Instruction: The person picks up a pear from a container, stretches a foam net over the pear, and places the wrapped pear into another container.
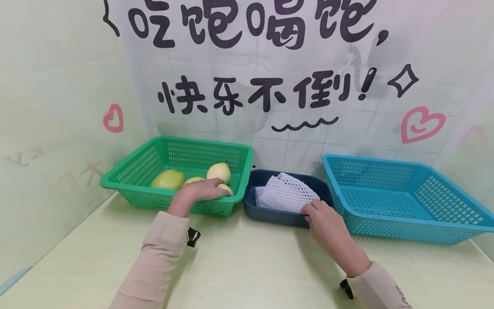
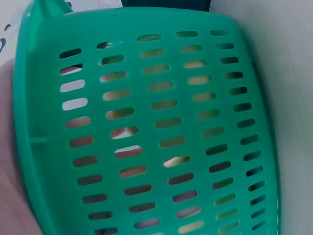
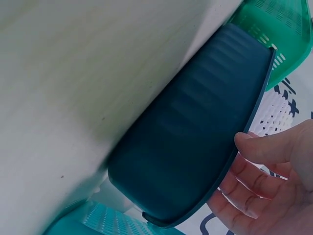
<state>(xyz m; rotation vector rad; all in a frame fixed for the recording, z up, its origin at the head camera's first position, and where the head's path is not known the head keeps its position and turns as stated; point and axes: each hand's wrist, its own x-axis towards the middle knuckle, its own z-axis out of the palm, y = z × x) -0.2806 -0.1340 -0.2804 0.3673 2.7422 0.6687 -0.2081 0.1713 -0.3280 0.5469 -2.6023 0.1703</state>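
your left hand (image 1: 204,189) is hanging over the 5 o'clock corner of the green basket (image 1: 200,143) at 11 o'clock, beside 4 visible yellowish fruits (image 1: 218,172); you're hiding the fingertips, so whether the fingers are clamping on a fruit, i cannot tell. your right hand (image 1: 323,221) is resting at the 5 o'clock edge of the dark blue tray (image 1: 270,216) at 12 o'clock, by the white foam netting (image 1: 289,193) inside; whether those fingers are pinching it, i cannot tell. the light blue basket (image 1: 386,218) is sitting at 2 o'clock on the desk (image 1: 251,266).
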